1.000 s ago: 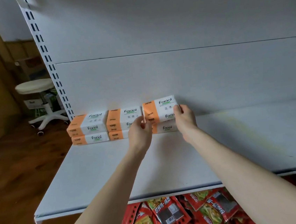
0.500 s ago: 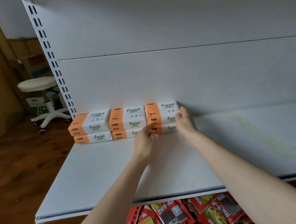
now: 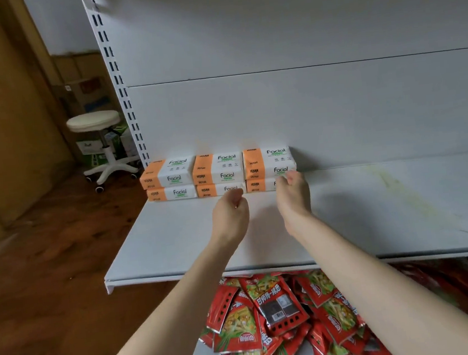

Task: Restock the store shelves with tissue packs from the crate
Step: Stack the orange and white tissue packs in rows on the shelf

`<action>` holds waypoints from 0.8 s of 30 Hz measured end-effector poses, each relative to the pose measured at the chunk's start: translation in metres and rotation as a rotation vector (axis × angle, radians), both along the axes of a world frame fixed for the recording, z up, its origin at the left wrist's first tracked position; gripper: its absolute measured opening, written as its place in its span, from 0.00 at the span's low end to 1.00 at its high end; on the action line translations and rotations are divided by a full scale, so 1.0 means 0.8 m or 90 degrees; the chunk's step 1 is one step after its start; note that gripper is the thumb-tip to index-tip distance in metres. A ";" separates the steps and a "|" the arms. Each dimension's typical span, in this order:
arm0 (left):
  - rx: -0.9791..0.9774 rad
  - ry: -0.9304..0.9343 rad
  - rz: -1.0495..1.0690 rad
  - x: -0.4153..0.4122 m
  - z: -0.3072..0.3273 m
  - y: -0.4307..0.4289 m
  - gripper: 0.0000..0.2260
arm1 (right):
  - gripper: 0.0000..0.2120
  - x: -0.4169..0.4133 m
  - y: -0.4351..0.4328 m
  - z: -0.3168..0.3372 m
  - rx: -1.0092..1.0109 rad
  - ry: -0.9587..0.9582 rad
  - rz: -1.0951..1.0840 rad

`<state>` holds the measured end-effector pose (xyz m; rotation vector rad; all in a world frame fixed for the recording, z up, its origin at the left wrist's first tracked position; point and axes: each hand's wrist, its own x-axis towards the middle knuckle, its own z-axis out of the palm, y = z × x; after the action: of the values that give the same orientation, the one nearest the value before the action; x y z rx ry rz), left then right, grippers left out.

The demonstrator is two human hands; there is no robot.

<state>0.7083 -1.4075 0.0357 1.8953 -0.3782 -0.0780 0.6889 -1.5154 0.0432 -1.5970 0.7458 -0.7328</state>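
Several orange-and-white "Facial" tissue packs stand in three stacks of two at the back left of the white shelf [image 3: 375, 214]. The rightmost top pack [image 3: 268, 160] lies flat on its stack, level with the two beside it. My left hand [image 3: 229, 215] hovers just in front of the middle stack, fingers loosely curled, holding nothing. My right hand [image 3: 293, 194] is in front of the right stack's lower pack, fingers loosely bent, its tips near or at the pack's front edge. The crate is not in view.
Red snack packets [image 3: 279, 317] fill the shelf below. A slotted upright [image 3: 119, 82] marks the shelf's left end. A white stool [image 3: 98, 133] and cardboard boxes stand on the wooden floor to the left. The shelf to the right of the stacks is bare, with a faint yellowish stain [image 3: 395, 186].
The held pack was set down on the right stack and released. Both hands have drawn back from the packs toward me.
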 end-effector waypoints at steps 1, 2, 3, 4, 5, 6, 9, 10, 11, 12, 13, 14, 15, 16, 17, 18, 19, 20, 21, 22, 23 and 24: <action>-0.001 -0.001 0.011 -0.007 0.001 0.009 0.17 | 0.15 -0.008 0.015 0.003 -0.006 -0.005 0.018; -0.002 -0.004 0.025 -0.014 0.003 0.019 0.16 | 0.15 -0.015 0.032 0.006 -0.006 -0.007 0.044; -0.002 -0.010 0.039 -0.021 0.005 0.030 0.16 | 0.14 -0.022 0.049 0.010 -0.003 -0.014 0.070; 0.003 -0.016 0.054 -0.029 0.008 0.042 0.16 | 0.15 -0.028 0.067 0.013 0.007 -0.015 0.096; 0.015 -0.025 0.072 -0.037 0.010 0.055 0.16 | 0.15 -0.033 0.085 0.015 0.017 -0.014 0.125; 0.030 -0.034 0.091 -0.044 0.012 0.069 0.17 | 0.16 -0.037 0.102 0.016 0.023 -0.011 0.156; 0.057 -0.043 0.156 -0.057 0.010 0.115 0.16 | 0.17 -0.050 0.153 0.015 0.019 -0.001 0.256; 0.062 -0.036 0.172 -0.058 0.009 0.128 0.16 | 0.17 -0.052 0.164 0.013 0.014 -0.001 0.277; 0.067 -0.035 0.185 -0.056 0.009 0.136 0.16 | 0.17 -0.054 0.169 0.012 0.011 0.000 0.288; 0.069 -0.032 0.201 -0.053 0.010 0.146 0.16 | 0.17 -0.055 0.173 0.012 0.009 0.000 0.299; 0.070 -0.030 0.216 -0.049 0.014 0.154 0.16 | 0.17 -0.054 0.173 0.014 0.008 -0.002 0.300; 0.069 -0.023 0.229 -0.042 0.018 0.159 0.16 | 0.17 -0.050 0.169 0.015 0.007 -0.005 0.292; 0.068 -0.017 0.233 -0.034 0.019 0.162 0.15 | 0.16 -0.046 0.163 0.016 0.009 -0.005 0.277; 0.063 -0.015 0.232 -0.024 0.018 0.164 0.13 | 0.16 -0.042 0.155 0.018 0.014 -0.002 0.258; 0.063 -0.017 0.230 -0.013 0.015 0.163 0.10 | 0.16 -0.037 0.146 0.018 0.023 0.005 0.237; 0.065 -0.012 0.230 -0.002 0.013 0.161 0.09 | 0.16 -0.031 0.134 0.016 0.032 0.008 0.213; 0.065 -0.007 0.226 0.008 0.012 0.156 0.08 | 0.16 -0.026 0.120 0.014 0.038 0.008 0.186; 0.064 0.001 0.217 0.018 0.011 0.150 0.09 | 0.15 -0.020 0.105 0.010 0.035 0.005 0.153; 0.065 0.012 0.217 0.029 0.012 0.144 0.13 | 0.14 -0.016 0.089 0.007 0.024 0.001 0.115; 0.067 0.025 0.223 0.041 0.012 0.137 0.15 | 0.14 -0.012 0.072 0.005 0.010 -0.007 0.072; 0.058 0.025 0.233 0.054 0.012 0.131 0.15 | 0.14 -0.009 0.056 0.002 0.006 -0.018 0.024; 0.047 0.021 0.245 0.067 0.011 0.124 0.15 | 0.15 -0.007 0.041 0.000 0.008 -0.032 -0.023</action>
<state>0.7616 -1.3079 0.0446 2.0060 0.0175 0.1349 0.6836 -1.4826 0.0434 -1.5513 0.7429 -0.7905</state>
